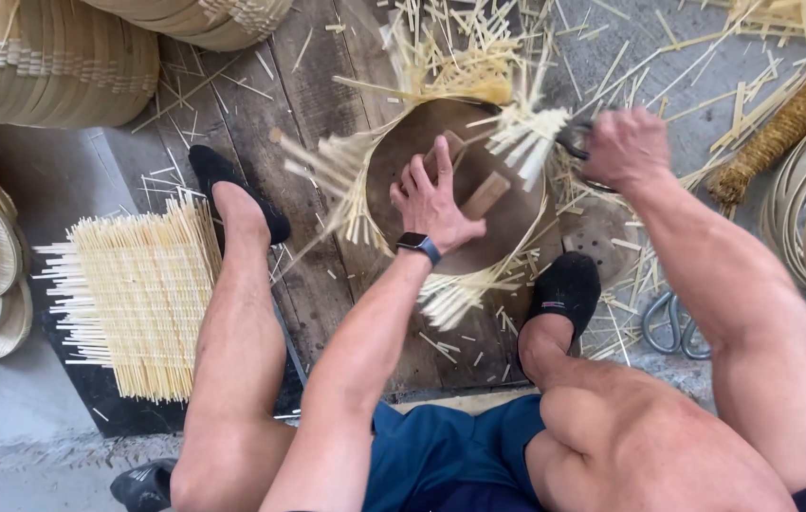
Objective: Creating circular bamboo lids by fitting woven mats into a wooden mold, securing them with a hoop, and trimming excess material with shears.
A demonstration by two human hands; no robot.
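Item under work: a round woven bamboo tray (479,237) with a ragged fringe of strip ends (526,133), lying on a wooden board (318,85) between the person's 2 feet. It sits directly under the left hand and just left of the right hand.

Left hand (433,194): fingers spread flat, pressing a small wooden block (479,194) onto the tray's centre. Right hand (623,147): closed around dark-handled cutters (576,142) at the fringe on the tray's far right edge; the blades are blurred.

Assessment: a clean trim appears to depend on firm downward pressure from the left hand, with cuts kept close to the rim and fingers well clear.

Surroundings: offcuts (612,313) and spare scissors (673,324) below the right hand; a square woven mat (142,299) left of the left forearm; stacked trays (52,62) beyond it.
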